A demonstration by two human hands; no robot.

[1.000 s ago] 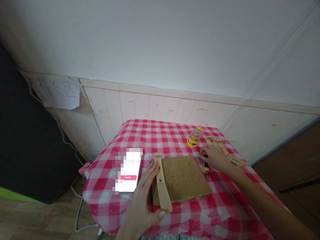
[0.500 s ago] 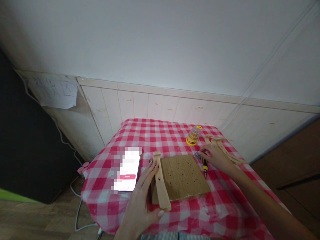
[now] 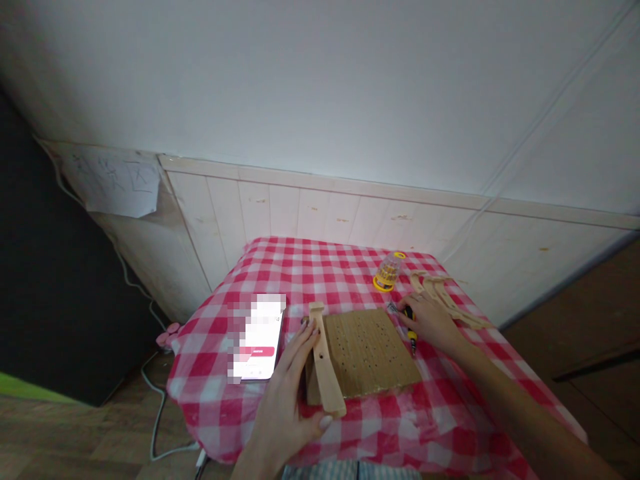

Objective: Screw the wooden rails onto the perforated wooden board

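My left hand (image 3: 287, 387) holds a pale curved wooden bar (image 3: 329, 377) with a screw hole in it. Its fingers press the bar's left side near the upper end, and the thumb is by the lower end. Beneath the bar lies a brown board (image 3: 373, 350), pitted with many small holes. To the right of the board, my right hand (image 3: 427, 320) has its fingers closed around the handle of a yellow-and-black screwdriver (image 3: 412, 340), whose tip points toward me. Small metal screws (image 3: 393, 307) lie by its fingertips, partly hidden.
A clear-topped yellow bit case (image 3: 387, 273) stands behind the board. More curved wooden pieces (image 3: 450, 300) lie at the right edge. A lit phone (image 3: 259, 347) rests at left on the red-checked tablecloth (image 3: 300, 260). A wall bounds the table's far side.
My right hand has shifted slightly toward me and now covers the upper screwdriver handle. My left hand stays on the wooden bar.
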